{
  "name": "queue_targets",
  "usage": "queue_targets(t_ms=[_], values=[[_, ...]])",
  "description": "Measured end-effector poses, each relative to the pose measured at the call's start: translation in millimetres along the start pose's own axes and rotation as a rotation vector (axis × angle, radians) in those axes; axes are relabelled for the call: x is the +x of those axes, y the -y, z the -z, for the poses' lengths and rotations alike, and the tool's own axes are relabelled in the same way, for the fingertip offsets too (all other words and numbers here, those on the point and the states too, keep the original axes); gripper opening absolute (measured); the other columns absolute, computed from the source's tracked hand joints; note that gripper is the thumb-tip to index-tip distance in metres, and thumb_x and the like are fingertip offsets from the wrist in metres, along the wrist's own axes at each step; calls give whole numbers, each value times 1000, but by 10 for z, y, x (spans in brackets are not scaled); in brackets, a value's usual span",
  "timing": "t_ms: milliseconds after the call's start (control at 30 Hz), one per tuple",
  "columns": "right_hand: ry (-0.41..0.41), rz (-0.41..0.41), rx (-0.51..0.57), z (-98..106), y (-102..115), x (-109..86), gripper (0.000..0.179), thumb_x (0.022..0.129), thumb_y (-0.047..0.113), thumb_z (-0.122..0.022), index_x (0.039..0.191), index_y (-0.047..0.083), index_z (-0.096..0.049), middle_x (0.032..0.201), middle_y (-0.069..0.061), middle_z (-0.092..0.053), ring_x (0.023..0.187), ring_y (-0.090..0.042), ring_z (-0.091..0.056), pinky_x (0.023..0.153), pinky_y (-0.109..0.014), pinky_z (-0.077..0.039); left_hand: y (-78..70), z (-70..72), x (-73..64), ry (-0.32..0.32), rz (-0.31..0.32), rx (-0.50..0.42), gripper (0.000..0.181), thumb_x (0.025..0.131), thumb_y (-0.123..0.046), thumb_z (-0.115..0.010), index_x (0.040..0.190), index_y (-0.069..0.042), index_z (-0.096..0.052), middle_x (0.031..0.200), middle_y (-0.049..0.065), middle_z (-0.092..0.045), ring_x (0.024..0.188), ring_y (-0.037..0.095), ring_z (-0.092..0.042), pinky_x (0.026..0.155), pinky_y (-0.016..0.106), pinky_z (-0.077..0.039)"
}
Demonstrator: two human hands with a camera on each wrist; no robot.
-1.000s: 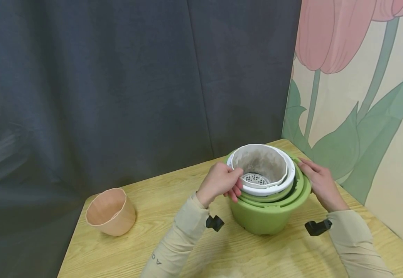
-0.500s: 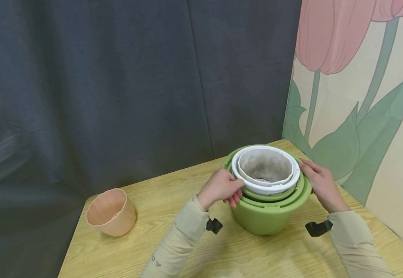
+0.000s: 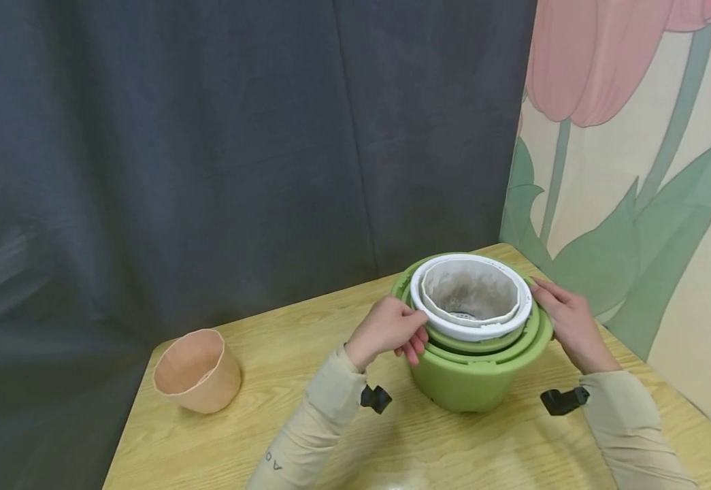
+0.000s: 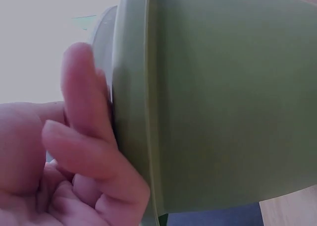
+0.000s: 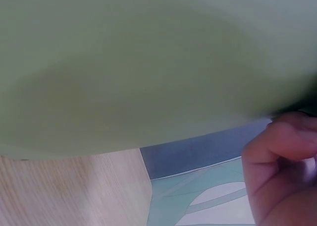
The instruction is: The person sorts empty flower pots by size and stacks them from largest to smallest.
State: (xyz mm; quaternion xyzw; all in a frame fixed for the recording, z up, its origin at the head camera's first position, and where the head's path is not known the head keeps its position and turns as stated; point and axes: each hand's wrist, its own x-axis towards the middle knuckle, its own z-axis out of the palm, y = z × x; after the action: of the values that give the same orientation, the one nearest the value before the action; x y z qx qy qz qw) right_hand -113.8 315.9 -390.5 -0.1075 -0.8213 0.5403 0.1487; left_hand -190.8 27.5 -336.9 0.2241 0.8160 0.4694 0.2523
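Note:
A large green flowerpot [image 3: 465, 388] stands on the table with smaller pots nested inside it. Among them are further green rims [image 3: 476, 347], a white pot [image 3: 470, 333] and, innermost, a stained greyish-white pot [image 3: 474, 287]. My left hand [image 3: 390, 328] pinches the white pot's rim on its left side, thumb on top. In the left wrist view, its other fingers [image 4: 94, 161] curl beside a green rim. My right hand [image 3: 569, 325] grips the large green pot's rim on the right; curled fingers [image 5: 277, 146] show at that rim in the right wrist view.
A peach flowerpot [image 3: 208, 388] stands apart at the table's left end, its mouth tipped toward the camera. Behind the wooden table [image 3: 306, 340] hangs a dark curtain [image 3: 239, 170]. A wall painted with tulips [image 3: 600, 252] closes off the right side.
The white and greyish-white pots have shifted right and sunk a little into the stack, so less of the bottom grid shows. Both hands have stayed nearly in place.

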Motion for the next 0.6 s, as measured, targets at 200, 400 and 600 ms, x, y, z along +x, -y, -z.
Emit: queue_targets(t_ms=[200,400,600], values=[[3,-17,-6,11,-9,12,64,100,45,-41,146,0,-37,87,34,-57,59,-2,-55,52,-25,-48,30,18,-31,6,-29,-55,31,93,-17,-49,72,-4,-67,57,4,-64,44,14,-61,44,23,-42],[4,-12,4,8,-20,16,64,101,44,-41,145,-2,-37,86,33,-59,59,-2,-54,51,-25,-48,48,29,-47,-11,-54,-108,18,94,-14,-49,98,-5,-63,60,7,-65,45,15,-63,46,24,-45],[9,-2,-3,5,-17,17,65,101,44,-41,146,-2,-36,87,33,-58,60,-2,-54,52,-25,-48,98,61,-47,-51,-54,-121,30,96,-17,-49,121,-5,-60,64,8,-67,48,15,-64,49,24,-48]])
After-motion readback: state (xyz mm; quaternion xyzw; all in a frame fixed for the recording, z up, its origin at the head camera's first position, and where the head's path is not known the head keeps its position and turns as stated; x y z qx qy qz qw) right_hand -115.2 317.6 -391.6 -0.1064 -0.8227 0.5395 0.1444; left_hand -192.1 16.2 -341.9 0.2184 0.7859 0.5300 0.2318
